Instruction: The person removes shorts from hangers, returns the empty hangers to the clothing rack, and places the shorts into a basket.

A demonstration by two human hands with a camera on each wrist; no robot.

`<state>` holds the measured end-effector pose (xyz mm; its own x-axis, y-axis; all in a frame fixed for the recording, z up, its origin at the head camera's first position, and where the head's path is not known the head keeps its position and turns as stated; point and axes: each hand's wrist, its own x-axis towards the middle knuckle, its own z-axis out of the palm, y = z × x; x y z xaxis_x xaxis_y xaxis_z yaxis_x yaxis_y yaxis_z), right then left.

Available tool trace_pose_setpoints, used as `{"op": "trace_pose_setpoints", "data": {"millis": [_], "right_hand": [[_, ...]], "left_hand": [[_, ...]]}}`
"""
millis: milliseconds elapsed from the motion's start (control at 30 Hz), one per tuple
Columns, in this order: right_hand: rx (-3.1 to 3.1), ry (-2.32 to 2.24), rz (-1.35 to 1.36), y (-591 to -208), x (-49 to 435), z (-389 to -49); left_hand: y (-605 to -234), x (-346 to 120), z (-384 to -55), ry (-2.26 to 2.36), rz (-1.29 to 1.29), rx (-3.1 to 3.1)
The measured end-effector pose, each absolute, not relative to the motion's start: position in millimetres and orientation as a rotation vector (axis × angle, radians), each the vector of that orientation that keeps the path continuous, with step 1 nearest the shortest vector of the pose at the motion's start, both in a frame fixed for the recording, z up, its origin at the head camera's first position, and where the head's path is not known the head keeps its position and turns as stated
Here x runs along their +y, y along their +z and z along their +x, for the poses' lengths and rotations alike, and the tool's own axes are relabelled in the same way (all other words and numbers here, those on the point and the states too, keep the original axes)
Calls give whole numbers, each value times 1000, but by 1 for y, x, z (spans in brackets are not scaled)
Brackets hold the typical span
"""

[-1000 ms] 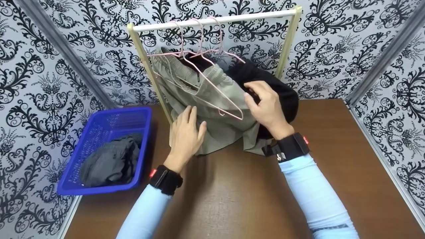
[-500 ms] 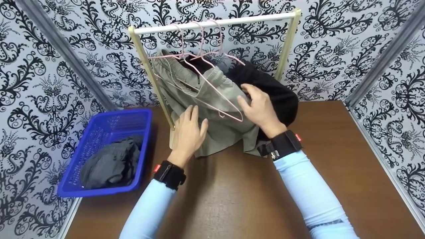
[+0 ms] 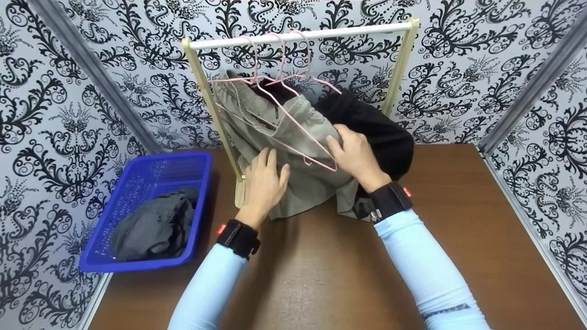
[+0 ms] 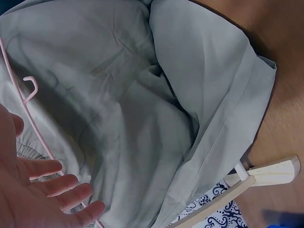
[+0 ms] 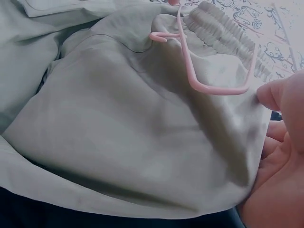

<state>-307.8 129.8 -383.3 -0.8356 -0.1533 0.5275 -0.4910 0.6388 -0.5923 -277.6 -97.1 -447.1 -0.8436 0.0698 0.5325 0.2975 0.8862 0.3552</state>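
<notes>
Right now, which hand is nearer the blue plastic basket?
Left: the left hand is right of the blue plastic basket; the right hand is farther right, pinching the grey-green shorts.

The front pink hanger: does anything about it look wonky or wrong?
Yes, a bit. The near corner of the front pink hanger lies outside the greyish garment, whose waistband gapes and slants. Hangers usually sit inside the waist, so this looks lopsided.

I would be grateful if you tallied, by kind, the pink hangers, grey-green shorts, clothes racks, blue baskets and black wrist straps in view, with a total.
Pink hangers: 3
Grey-green shorts: 1 pair
Clothes rack: 1
Blue basket: 1
Black wrist straps: 2
Total: 8, counting the shorts as one
</notes>
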Motion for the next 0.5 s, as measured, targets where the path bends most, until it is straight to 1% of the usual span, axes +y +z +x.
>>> {"op": "trace_pose_setpoints", "data": {"millis": [500], "right_hand": [[-2343, 1012, 526, -390, 129, -313]], "left_hand": [[-446, -93, -282, -607, -205, -2594]]}}
